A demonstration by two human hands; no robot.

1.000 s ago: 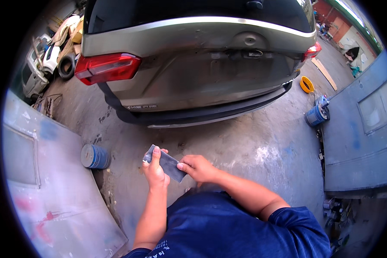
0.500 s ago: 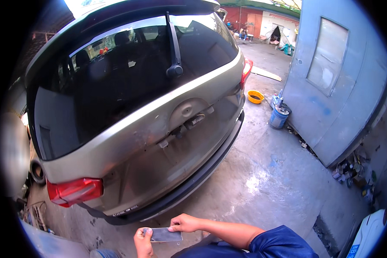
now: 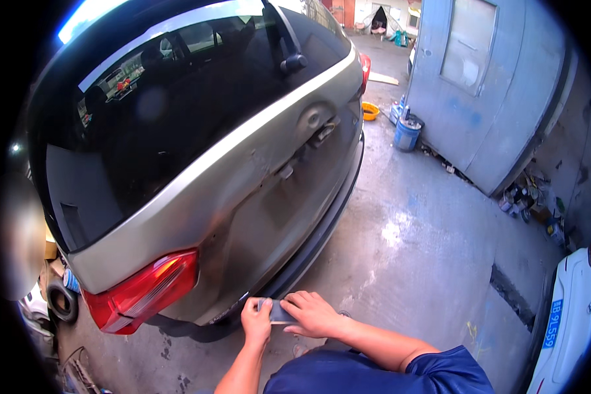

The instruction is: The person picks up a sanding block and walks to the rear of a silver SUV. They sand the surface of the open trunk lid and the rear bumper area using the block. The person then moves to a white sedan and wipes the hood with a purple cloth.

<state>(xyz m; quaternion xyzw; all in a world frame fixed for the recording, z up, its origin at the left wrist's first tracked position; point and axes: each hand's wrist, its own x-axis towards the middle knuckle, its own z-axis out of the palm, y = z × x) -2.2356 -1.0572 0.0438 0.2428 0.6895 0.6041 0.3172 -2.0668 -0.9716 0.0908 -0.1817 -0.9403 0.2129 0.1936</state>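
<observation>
My left hand (image 3: 256, 317) and my right hand (image 3: 312, 315) both grip a thin, dark grey rectangular sheet (image 3: 274, 312), low in the view just in front of the lower left of a gold-grey car's tailgate (image 3: 243, 217). The right hand's fingers lie over the sheet's right part. Close by are the car's red tail light (image 3: 148, 289) and black bumper (image 3: 328, 243). The tailgate's panel has dark smudges and small holes, with a recessed fitting (image 3: 322, 131) below the rear window (image 3: 151, 138).
A blue-grey metal door panel (image 3: 479, 131) stands at right, with blue buckets (image 3: 408, 136), a yellow basin (image 3: 370, 112) and clutter (image 3: 532, 203) along it. A white car (image 3: 571, 315) is at lower right; a tyre (image 3: 60, 299) and scrap lie at left. A dark slot (image 3: 512, 295) crosses the concrete floor.
My view has swung right and moved nearer the tailgate's lower left corner. The sheet, held throughout, is now closer to the bumper, and my right hand covers more of it.
</observation>
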